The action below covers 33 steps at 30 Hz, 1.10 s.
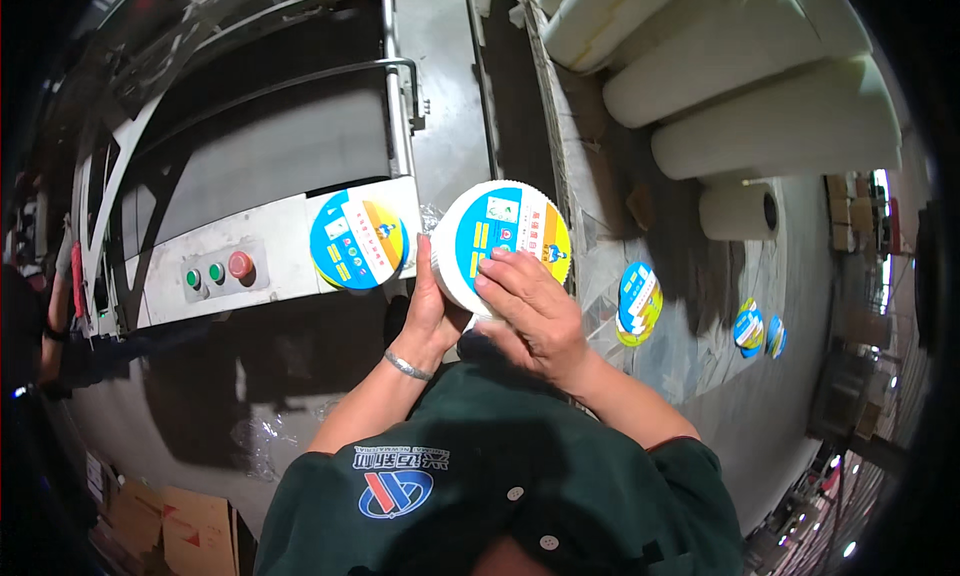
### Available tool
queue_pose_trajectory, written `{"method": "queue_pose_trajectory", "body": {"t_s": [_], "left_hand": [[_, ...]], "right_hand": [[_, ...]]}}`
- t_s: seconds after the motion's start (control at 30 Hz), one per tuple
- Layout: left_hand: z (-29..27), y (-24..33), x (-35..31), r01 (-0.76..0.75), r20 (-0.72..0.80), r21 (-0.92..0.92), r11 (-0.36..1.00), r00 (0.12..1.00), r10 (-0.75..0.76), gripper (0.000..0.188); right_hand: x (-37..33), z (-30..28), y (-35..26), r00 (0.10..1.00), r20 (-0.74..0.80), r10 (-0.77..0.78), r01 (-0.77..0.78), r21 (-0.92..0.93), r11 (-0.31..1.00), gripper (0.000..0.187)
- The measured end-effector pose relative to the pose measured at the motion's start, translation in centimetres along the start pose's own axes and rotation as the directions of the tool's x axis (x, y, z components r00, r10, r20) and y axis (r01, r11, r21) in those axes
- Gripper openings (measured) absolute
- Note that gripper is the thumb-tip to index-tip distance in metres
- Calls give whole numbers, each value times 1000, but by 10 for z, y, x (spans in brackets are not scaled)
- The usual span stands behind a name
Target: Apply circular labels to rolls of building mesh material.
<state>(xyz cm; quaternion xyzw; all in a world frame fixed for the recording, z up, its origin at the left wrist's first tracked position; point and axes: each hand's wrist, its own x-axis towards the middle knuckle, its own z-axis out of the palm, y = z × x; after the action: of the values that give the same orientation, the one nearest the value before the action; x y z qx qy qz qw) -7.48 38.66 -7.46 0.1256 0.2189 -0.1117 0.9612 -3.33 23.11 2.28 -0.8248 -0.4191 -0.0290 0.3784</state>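
Observation:
A thick white roll [446, 261] with a ribbed edge is held up in front of my chest. On its face lies a round blue, white and orange label [487, 221]. My left hand [432, 311] grips the roll's left side, thumb up along the rim; its other fingers are hidden behind. Over the lower right part of the label rests my right hand [540, 311], fingers together on the face and thumb by the near edge. Just left of the roll, a similar round label [358, 241] sits on the pale machine panel.
The machine panel [150, 291] carries two green buttons and a red one [241, 265]. Round-labelled pieces [640, 304] [748, 328] lie on the right-hand surface. Large white rolls [780, 126] are stacked far right. Cardboard [200, 531] stands lower left. Another person's arm [55, 306] shows at the far left.

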Motion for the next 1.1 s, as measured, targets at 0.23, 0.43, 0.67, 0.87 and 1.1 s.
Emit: {"method": "queue_pose_trajectory", "body": {"t_s": [0.23, 0.43, 0.67, 0.87, 1.1], "left_hand": [[26, 101, -24, -116, 178, -24, 993, 977, 118, 97], [16, 242, -30, -372, 67, -35, 928, 925, 374, 102], [-23, 350, -44, -671, -85, 181, 719, 718, 691, 83], [-60, 378, -72, -713, -81, 248, 656, 660, 747, 76], [-39, 362, -61, -696, 23, 274, 663, 694, 719, 72]], "right_hand": [[115, -4, -34, 976, 207, -75, 98, -102, 990, 51], [252, 77, -34, 966, 48, -253, 252, 10, 968, 57], [444, 221, 52, 943, -332, 14, -17, -6, 1000, 54], [512, 311, 97, 939, -345, -15, -103, -322, 941, 62], [527, 295, 59, 932, 99, 349, -308, -297, 904, 77]]}}
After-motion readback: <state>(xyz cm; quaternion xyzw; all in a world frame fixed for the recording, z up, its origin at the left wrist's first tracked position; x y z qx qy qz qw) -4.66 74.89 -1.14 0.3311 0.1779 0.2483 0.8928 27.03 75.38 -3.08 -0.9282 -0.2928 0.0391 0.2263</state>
